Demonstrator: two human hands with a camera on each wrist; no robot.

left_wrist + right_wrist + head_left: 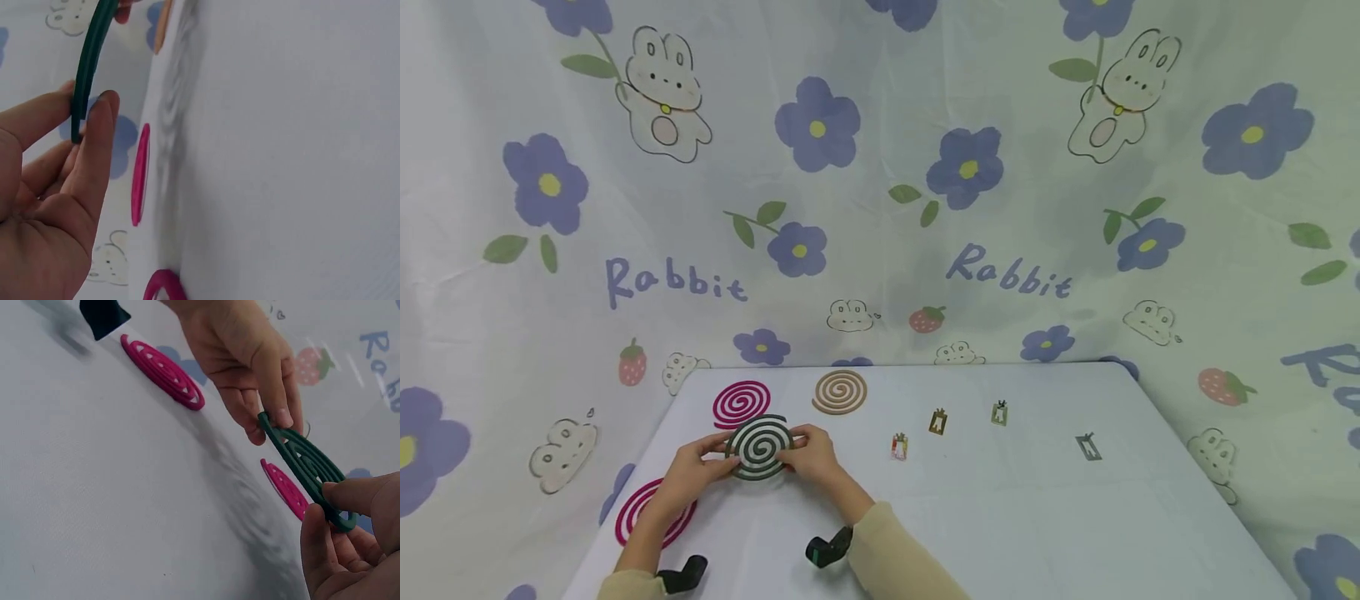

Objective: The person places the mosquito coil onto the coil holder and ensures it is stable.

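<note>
A dark green mosquito coil (762, 448) is held up off the table, tilted toward the head view. My left hand (688, 473) pinches its left edge between thumb and fingers. The opposite edge is gripped by my right hand (815, 455), with the thumb on the near face and fingers behind. Seen from the right wrist, the green coil (306, 461) spans the gap between both hands. Just behind it on the table lies a pink coil (741, 403), partly overlapped in the head view. Another pink coil (625, 523) lies under my left forearm, which hides part of it.
A tan coil (839, 392) lies at the back of the white table (1000, 525). Several small metal coil stands are spread to the right, among them a red-patterned one (899, 437), a bronze one (937, 412) and a silver one (1082, 450). A rabbit-print curtain (880, 208) hangs behind.
</note>
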